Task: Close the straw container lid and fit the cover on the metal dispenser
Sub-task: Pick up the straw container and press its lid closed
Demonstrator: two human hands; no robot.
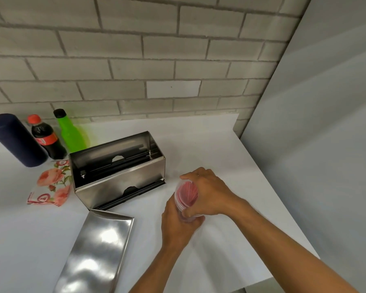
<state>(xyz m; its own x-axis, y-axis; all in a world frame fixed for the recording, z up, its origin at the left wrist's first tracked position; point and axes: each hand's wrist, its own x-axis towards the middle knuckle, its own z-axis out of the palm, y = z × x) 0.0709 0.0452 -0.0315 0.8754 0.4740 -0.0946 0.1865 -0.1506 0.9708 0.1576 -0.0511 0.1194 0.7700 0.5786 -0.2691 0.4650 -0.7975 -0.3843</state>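
Observation:
A clear straw container point(186, 194) full of red straws stands on the white counter, right of centre. My left hand point(178, 225) wraps around its lower body. My right hand point(207, 193) lies over its top, fingers curled on the clear lid, which is mostly hidden. The metal dispenser point(118, 168) sits open to the left, with black straws inside. Its shiny metal cover point(95, 250) lies flat on the counter in front of it, apart from both hands.
A dark blue cylinder point(15, 140), a cola bottle point(47, 140) and a green bottle point(71, 132) stand at the back left by the brick wall. A floral packet point(51, 187) lies left of the dispenser. The counter edge point(283, 208) runs along the right.

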